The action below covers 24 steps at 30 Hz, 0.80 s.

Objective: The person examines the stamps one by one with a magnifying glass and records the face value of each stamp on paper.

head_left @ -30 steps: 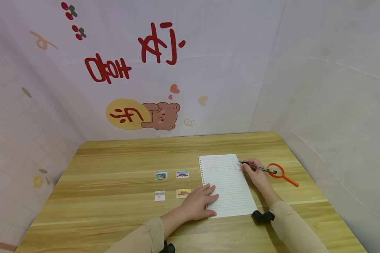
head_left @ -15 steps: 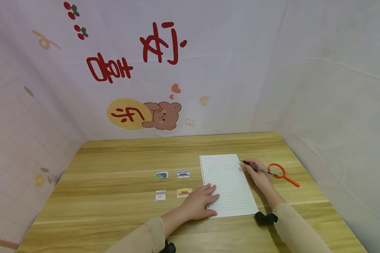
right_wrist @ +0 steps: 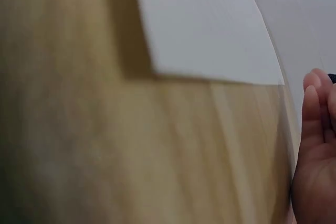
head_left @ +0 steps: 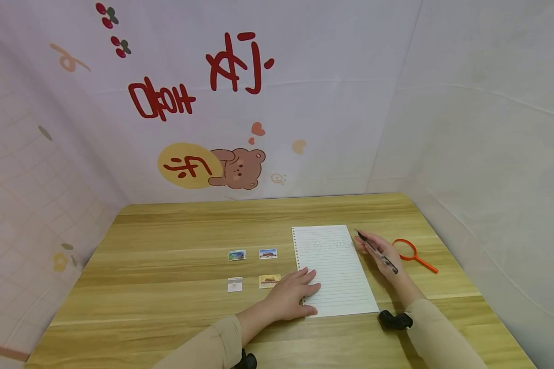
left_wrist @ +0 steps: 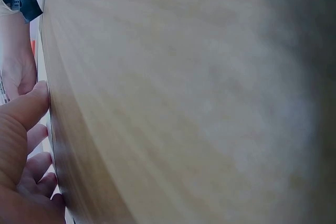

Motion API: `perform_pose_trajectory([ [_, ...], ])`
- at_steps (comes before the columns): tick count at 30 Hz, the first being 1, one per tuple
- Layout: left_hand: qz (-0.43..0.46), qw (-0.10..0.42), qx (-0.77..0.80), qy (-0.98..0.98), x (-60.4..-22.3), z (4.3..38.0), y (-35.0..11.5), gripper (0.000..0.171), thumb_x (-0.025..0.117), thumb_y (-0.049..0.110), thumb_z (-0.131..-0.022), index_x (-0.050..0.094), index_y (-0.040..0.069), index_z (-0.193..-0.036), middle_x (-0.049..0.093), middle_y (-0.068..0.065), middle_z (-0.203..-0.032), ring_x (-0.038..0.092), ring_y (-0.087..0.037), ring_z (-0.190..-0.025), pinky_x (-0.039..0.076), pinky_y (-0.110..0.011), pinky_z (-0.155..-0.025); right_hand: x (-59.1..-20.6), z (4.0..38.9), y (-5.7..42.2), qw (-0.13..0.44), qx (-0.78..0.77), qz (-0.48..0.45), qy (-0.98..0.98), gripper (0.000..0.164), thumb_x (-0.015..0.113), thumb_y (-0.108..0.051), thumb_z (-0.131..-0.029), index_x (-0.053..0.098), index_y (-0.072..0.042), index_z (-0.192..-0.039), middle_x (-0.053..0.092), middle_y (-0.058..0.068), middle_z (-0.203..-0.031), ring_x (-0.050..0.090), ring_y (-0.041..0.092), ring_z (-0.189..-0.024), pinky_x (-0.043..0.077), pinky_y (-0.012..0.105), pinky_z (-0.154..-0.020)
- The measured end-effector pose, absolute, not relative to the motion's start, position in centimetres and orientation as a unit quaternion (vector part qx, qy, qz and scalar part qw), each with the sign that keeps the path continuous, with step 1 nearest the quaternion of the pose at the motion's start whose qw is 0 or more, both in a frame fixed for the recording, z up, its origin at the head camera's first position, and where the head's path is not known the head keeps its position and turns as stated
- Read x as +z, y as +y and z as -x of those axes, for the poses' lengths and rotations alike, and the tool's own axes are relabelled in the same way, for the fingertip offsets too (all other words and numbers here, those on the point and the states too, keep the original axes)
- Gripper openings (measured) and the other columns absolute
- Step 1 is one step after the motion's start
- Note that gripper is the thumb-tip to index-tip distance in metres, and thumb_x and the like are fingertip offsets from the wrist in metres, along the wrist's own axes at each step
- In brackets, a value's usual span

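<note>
A: From my end, where's the pen [head_left: 382,257]?

B: In the right hand [head_left: 384,248]. I read it as pinched between thumb and fingers, slanting across the hand, its dark end just off the far right edge of the lined sheet [head_left: 334,287] and over the wooden table [head_left: 175,266].

A: And the left hand [head_left: 293,294]?

B: Fingers spread, resting on the near left part of the sheet, covering some of its punched edge. The writing towards the sheet's far end is too faint for me to read surely.

A: What lies about them?

B: I count four little cards left of the sheet: on the far side, a green-and-blue card [head_left: 237,255] and a blue-topped card [head_left: 268,253]; on the near side, a pale card [head_left: 235,285] and a yellow card [head_left: 269,280], whose right end runs up against the left hand in my view. Right of the right hand I see an orange magnifying glass [head_left: 426,264], handle pointing near and right.

A: Any help from my wrist feeds?

B: Little. On the left one the hand is cut off and the rest is mostly blurred tabletop. On the right one the fingers sit at the edge, with only a dark scrap beside them, and the white paper is soft.
</note>
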State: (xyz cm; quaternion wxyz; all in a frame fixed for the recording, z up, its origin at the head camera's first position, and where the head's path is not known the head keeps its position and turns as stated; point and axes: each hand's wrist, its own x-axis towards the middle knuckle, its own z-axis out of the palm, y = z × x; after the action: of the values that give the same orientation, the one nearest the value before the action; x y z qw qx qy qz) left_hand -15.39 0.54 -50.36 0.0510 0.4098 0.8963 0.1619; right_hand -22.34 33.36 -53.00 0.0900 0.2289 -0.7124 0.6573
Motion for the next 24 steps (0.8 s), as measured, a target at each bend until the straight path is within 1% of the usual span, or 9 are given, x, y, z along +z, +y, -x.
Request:
perform_pose_trajectory([
  [4,-0.411,0.049,0.161,0.896,-50.6,15.5,0.6,0.060,0.071,0.044,-0.089,0.058,0.018,-0.141,0.041,-0.008,-0.154,0.032,-0.025,-0.144,0.031,-0.039,-0.114,-52.7,21.9,33.9,0.037,0.669,-0.191,-0.717,0.040,0.044,0.007,-0.102,0.040,0.019,-0.140,0.061,0.027,-0.127,0.067,0.017,-0.090,0.055,0.022,-0.074],
  [6,-0.413,0.048,0.161,0.895,-50.6,15.5,0.6,0.059,0.071,0.044,-0.089,0.058,0.018,-0.141,0.041,-0.008,-0.154,0.032,-0.025,-0.144,0.031,-0.039,-0.114,-52.7,21.9,34.2,0.019,0.669,-0.179,-0.721,0.041,0.043,0.002,-0.103,0.039,0.015,-0.142,0.060,0.024,-0.131,0.066,0.017,-0.090,0.055,0.022,-0.075],
  [10,-0.417,0.043,0.160,0.894,-50.5,15.4,0.5,0.059,0.071,0.044,-0.089,0.059,0.017,-0.140,0.042,-0.009,-0.153,0.034,-0.026,-0.143,0.032,-0.039,-0.113,-52.8,21.8,34.5,0.004,0.672,-0.146,-0.726,0.043,0.044,-0.009,-0.106,0.042,0.008,-0.145,0.060,0.021,-0.133,0.064,0.016,-0.089,0.055,0.022,-0.075],
  [13,-0.417,0.044,0.158,0.894,-50.4,15.4,0.5,0.059,0.071,0.044,-0.089,0.059,0.017,-0.141,0.042,-0.009,-0.153,0.033,-0.026,-0.144,0.032,-0.039,-0.114,-52.6,21.8,34.4,-0.004,0.690,-0.122,-0.714,0.046,0.045,-0.017,-0.106,0.041,0.006,-0.146,0.062,0.016,-0.131,0.061,0.015,-0.087,0.054,0.022,-0.074],
  [16,-0.415,0.046,0.156,0.895,-50.5,15.5,0.5,0.059,0.070,0.045,-0.089,0.058,0.018,-0.141,0.041,-0.008,-0.153,0.033,-0.025,-0.144,0.031,-0.039,-0.114,-52.4,21.7,34.2,-0.019,0.731,-0.111,-0.673,0.046,0.046,-0.014,-0.106,0.040,0.008,-0.146,0.065,0.012,-0.128,0.058,0.013,-0.087,0.052,0.021,-0.074],
  [18,-0.415,0.047,0.155,0.895,-50.5,15.5,0.5,0.060,0.070,0.045,-0.089,0.058,0.018,-0.141,0.041,-0.008,-0.154,0.032,-0.025,-0.144,0.031,-0.039,-0.114,-52.3,21.6,34.1,-0.029,0.756,-0.109,-0.645,0.044,0.047,-0.008,-0.105,0.042,0.007,-0.145,0.067,0.010,-0.125,0.059,0.011,-0.091,0.051,0.020,-0.076],
  [20,-0.416,0.046,0.155,0.895,-50.5,15.5,0.5,0.060,0.070,0.045,-0.089,0.058,0.018,-0.141,0.041,-0.008,-0.154,0.032,-0.025,-0.144,0.031,-0.040,-0.114,-52.1,21.5,34.2,-0.036,0.764,-0.105,-0.635,0.041,0.047,-0.003,-0.104,0.044,0.007,-0.144,0.068,0.009,-0.123,0.060,0.010,-0.092,0.051,0.019,-0.076],
  [24,-0.417,0.046,0.156,0.894,-50.3,15.4,0.5,0.059,0.070,0.045,-0.089,0.059,0.018,-0.141,0.042,-0.009,-0.153,0.033,-0.026,-0.144,0.031,-0.040,-0.114,-51.6,21.2,34.5,-0.029,0.724,-0.078,-0.684,0.037,0.051,-0.005,-0.103,0.045,0.006,-0.138,0.070,0.009,-0.119,0.063,0.008,-0.098,0.049,0.018,-0.072],
])
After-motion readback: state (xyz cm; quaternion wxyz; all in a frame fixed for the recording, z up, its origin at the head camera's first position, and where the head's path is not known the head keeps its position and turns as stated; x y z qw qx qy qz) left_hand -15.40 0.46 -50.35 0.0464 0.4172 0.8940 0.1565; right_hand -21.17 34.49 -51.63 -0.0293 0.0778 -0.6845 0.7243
